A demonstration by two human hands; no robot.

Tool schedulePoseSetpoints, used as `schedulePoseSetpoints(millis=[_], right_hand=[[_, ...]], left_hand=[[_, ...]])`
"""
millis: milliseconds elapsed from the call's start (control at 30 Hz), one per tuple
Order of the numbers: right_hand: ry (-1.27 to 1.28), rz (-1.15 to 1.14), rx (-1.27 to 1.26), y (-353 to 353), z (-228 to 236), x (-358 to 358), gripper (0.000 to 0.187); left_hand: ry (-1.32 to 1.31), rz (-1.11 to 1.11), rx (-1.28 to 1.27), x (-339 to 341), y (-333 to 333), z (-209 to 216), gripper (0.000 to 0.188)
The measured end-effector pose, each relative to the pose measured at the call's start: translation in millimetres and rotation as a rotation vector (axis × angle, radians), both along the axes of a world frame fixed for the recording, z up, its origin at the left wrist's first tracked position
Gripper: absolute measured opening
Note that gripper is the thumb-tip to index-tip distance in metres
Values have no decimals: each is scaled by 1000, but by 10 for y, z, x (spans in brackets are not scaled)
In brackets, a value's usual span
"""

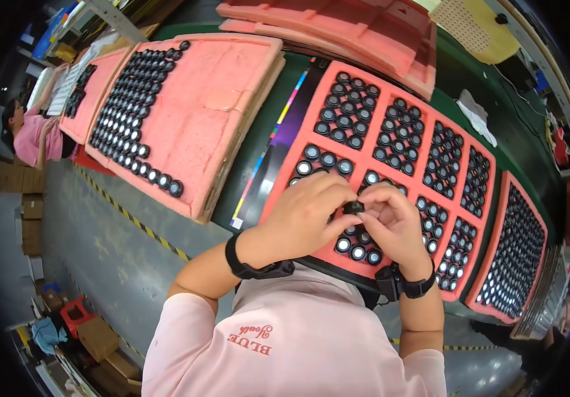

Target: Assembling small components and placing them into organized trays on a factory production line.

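Note:
Both hands meet over the front part of a pink compartment tray (372, 129), its compartments filled with black round parts whose tops look like pale lenses. Between my fingertips is a small black round part (353, 208). My left hand (308, 210) pinches it from the left with thumb and fingers. My right hand (394, 218) has its thumb and bent fingers closed on the part's right side. Fingers cover some of the part, so its details are hidden. Several round parts (357, 253) sit in the compartment just below my hands.
To the left stands a pink foam board (215, 86) partly covered with rows of similar parts. At the right is another filled pink tray (511, 182). Stacked pink trays (338, 30) and white gloves (477, 118) lie beyond. A person (33, 135) works at far left.

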State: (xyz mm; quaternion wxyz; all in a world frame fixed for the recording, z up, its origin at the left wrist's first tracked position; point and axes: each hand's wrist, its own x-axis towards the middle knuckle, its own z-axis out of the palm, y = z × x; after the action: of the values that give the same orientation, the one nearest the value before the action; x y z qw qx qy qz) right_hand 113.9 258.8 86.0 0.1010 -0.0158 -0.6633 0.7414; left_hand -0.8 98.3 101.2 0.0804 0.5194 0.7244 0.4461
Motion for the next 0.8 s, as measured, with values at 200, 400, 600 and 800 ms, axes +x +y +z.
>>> schedulePoseSetpoints(millis=[200, 400, 600, 800], right_hand=[[-69, -40, 59, -34, 76, 57, 26], [-91, -58, 197, -5, 83, 54, 21], [-111, -37, 208, -16, 80, 26, 20], [-110, -57, 191, -12, 54, 15, 17]], left_hand=[[102, 137, 31, -266, -333, 100, 25], [160, 632, -43, -768, -1072, 150, 18], [159, 853, -312, -1240, -1689, 144, 18], [372, 846, -434, -1456, -1836, 14, 15]])
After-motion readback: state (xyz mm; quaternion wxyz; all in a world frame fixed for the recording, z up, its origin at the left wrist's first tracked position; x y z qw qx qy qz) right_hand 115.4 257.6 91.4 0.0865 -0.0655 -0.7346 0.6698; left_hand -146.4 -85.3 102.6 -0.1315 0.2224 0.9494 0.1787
